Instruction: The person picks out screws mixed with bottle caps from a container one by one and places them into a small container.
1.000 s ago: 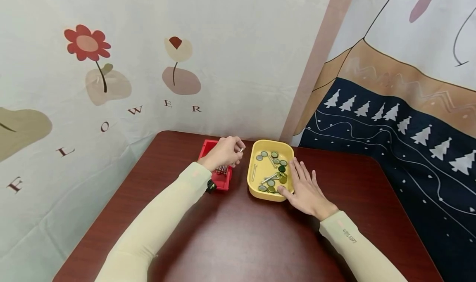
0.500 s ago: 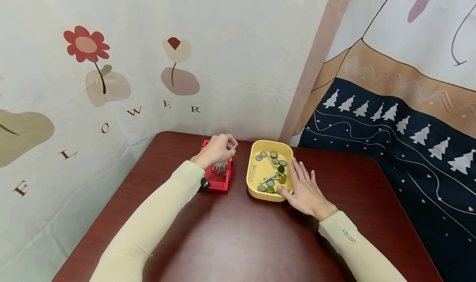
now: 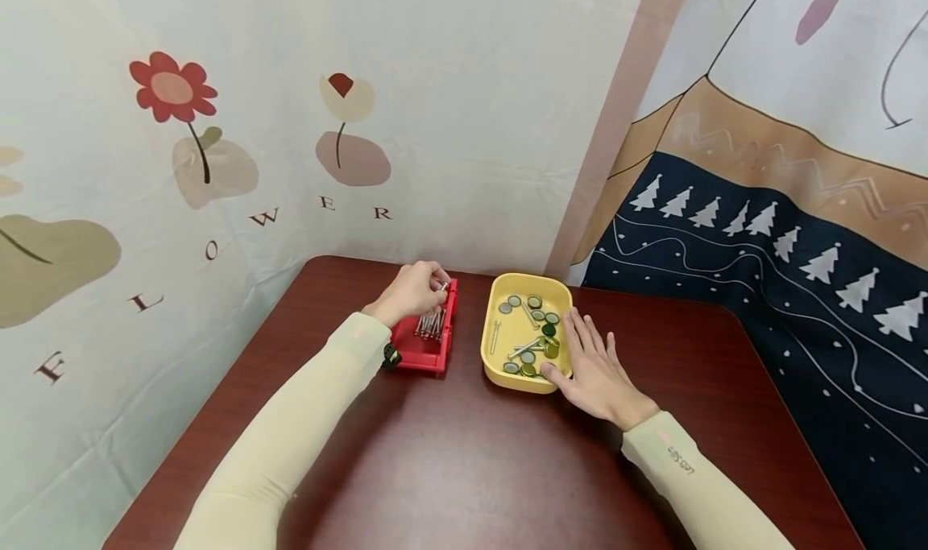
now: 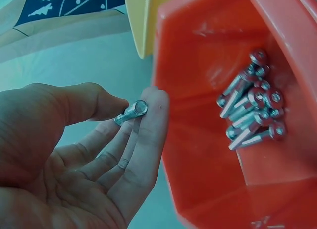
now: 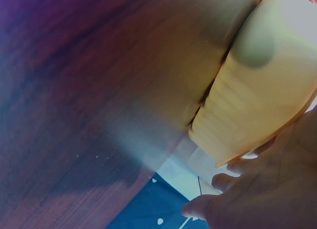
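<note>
Here, relayed to my distant station, a person's left hand [image 3: 408, 294] pinches a single metal bolt [image 4: 132, 112] between thumb and fingertip, its round end turned toward the left wrist camera. The hand is at the far end of a red plastic bin [image 3: 420, 362]; from my feeds I cannot tell whether the bolt lies above the bin's rim or just outside it. Inside the bin, a pile of loose bolts [image 3: 431, 323] lies well away from the bin's near edge.

To the bin's right — near but not touching — stands a yellow tray [image 3: 519, 384]. I see the right hand [image 3: 596, 377] resting against its right side, fingers straight and slightly apart, the thumb over the near right corner. The tray holds bottle caps [image 3: 548, 330], some green-gold, some grey, among a few long bolts [image 3: 495, 337], including one lying alone at the left.

Both containers sit on a reddish-brown table [image 3: 464, 453]. Pale sleeves [image 3: 290, 429] cover both arms. Behind — a light backdrop [image 3: 471, 91] printed with a red flower [image 3: 172, 88] and letters, and navy fabric [image 3: 812, 341] with white trees at right.
</note>
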Demonstrator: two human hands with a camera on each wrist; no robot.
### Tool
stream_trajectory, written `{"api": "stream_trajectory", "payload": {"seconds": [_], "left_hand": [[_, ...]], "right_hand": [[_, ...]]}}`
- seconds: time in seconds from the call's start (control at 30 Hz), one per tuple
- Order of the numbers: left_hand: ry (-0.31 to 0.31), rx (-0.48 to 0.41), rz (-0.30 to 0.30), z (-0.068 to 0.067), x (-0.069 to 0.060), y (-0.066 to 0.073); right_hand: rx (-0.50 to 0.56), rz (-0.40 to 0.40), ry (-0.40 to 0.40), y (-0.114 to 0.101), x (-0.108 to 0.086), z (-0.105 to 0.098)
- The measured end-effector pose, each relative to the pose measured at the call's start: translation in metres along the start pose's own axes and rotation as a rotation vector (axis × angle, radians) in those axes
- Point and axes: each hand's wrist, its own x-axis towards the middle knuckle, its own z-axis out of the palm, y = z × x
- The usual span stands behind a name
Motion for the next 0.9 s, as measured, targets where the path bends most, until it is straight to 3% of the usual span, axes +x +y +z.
{"api": "stream_trajectory", "payload": {"seconds": [0.27, 0.53, 0.9], "left_hand": [[-0.013, 0.017, -0.06, 0.002, 0.0, -0.013], [-0.006, 0.047, -0.048, 0.003, 0.001, -0.02], [-0.02, 0.06, -0.078, 0.011, 0.004, -0.029]], "right_hand": [[-0.001, 0.002, -0.011, 0.001, 0.001, 0.001], [0.002, 0.003, -0.005, 0.002, 0.002, 0.0], [0.001, 0.01, -0.013, 0.001, 0.002, 0.001]]}}
